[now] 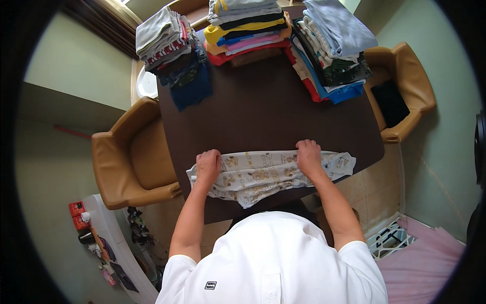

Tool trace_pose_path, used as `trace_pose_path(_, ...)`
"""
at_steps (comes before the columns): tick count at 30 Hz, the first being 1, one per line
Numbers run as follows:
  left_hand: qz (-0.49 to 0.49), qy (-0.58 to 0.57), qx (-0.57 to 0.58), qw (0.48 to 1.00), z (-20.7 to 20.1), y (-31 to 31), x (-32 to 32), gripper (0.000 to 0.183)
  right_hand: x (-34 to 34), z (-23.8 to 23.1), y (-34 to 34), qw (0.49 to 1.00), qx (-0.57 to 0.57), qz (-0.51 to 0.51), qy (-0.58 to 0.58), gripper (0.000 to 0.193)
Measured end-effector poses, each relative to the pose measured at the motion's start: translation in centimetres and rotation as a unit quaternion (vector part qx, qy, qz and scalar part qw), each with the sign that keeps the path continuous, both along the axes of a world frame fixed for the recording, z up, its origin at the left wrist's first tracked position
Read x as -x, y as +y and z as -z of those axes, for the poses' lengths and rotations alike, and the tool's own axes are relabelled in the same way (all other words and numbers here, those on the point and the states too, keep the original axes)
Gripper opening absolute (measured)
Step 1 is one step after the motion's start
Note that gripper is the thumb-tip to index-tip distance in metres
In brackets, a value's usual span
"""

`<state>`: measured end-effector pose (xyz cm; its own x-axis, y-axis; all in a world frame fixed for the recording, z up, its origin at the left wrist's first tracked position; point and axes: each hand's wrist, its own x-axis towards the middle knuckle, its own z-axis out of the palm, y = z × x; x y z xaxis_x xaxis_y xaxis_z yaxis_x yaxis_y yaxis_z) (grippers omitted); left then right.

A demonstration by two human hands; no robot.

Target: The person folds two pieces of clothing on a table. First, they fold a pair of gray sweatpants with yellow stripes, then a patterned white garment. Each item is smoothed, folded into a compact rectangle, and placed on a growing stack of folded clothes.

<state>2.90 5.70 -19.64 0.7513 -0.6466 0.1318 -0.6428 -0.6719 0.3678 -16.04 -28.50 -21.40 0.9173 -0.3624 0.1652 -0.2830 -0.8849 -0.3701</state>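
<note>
My left hand (207,164) and right hand (309,156), well apart, grip the soft white brown-printed cloth garment (258,175) along the dark brown worktop's (268,111) near edge; even sideways tension should best flatten its creases.

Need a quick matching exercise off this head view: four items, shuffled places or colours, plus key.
Items
1. Printed cloth
2. Light blue cloth
3. Yellow cloth
4. Table

Places or colours
A. In the middle stack
B. Dark brown
C. Held by the left hand and right hand
D. On top of the right stack

Pairs: 1-C, 2-D, 3-A, 4-B
</note>
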Motion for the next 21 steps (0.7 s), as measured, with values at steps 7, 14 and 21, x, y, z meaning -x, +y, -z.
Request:
trace_pose_path(7,-0.005,0.005,0.040,0.999,-1.6,-0.7,-0.1,0.013,1.3,-3.1,1.2,0.993,-0.064,-0.094,0.014,0.008)
trace_pose_path(14,0.091,0.119,-0.031,0.988,-5.5,2.7,3.2,0.026,5.9,-3.5,1.5,0.986,-0.054,-0.157,0.009,0.018)
trace_pose_path(21,0.109,0.067,-0.091,0.988,-5.7,5.7,5.4,0.030,6.7,-3.5,1.3,0.988,-0.010,-0.152,0.029,0.027)
